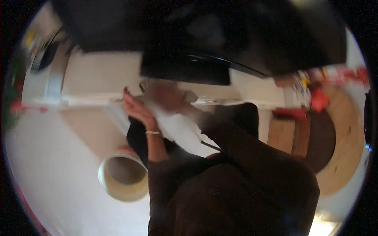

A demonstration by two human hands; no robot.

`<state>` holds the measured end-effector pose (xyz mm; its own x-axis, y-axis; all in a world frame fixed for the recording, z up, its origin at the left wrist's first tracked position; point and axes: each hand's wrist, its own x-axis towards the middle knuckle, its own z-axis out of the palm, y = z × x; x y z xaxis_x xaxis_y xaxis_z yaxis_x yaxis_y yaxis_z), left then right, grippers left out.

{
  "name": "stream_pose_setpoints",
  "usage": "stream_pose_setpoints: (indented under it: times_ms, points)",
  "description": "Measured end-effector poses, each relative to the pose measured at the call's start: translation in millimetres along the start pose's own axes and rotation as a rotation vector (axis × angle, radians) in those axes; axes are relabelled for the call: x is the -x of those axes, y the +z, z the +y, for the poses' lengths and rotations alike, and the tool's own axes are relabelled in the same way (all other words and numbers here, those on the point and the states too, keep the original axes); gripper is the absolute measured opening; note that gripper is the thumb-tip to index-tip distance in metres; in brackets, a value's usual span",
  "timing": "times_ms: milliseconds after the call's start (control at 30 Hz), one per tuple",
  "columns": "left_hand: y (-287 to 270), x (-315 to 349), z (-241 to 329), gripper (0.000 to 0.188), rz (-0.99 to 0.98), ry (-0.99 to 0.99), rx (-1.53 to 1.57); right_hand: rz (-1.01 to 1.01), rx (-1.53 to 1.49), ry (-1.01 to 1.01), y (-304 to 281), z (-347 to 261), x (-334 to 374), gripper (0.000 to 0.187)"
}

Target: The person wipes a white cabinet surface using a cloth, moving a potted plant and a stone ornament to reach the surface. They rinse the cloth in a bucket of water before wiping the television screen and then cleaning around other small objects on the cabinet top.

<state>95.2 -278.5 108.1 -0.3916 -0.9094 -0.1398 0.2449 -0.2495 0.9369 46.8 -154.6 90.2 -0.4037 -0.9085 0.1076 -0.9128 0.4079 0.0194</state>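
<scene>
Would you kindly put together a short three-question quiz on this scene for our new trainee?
1. True or false: the left hand wears a pale bracelet at the wrist.
2. Which thing stands on the floor just left of the person's left forearm? A) round cream-coloured bucket B) blue crate C) green bottle
3. Fill in: both hands are on a white ___ item, possibly cloth or paper.

Key: 1 true. 2 A. 3 soft; the right hand is motion-blurred, so its grip cannot be read exactly.
</scene>
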Motion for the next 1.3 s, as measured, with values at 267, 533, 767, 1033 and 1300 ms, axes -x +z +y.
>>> stream_pose_setpoints:
  times_ms: [267, 533, 767, 1033, 1300]
  points:
    - [20, 44, -32, 0.05, -0.807, -0.321, -0.275, -0.016, -0.388, 0.722, -27, 22, 161, 0.016]
    - [11, 111, -38, 0.081, -1.299, -0.661, -0.634, 0.594, -1.566, 1.278, -57, -38, 223, 0.029]
    - [12, 169, 2, 0.042, -1.348, -0.8, 0.027, 0.543, -1.629, 0.881, -106, -47, 196, 0.042]
    - [0, 163, 10, 0.038, -1.041, -1.064, -0.047, 0.736, -1.936, 1.296, -78, -23, 218, 0.038]
    - [42, 203, 70, 0.058, -1.237, -0.759, -0.162, 1.039, -2.23, 0.983, -16, -20, 204, 0.051]
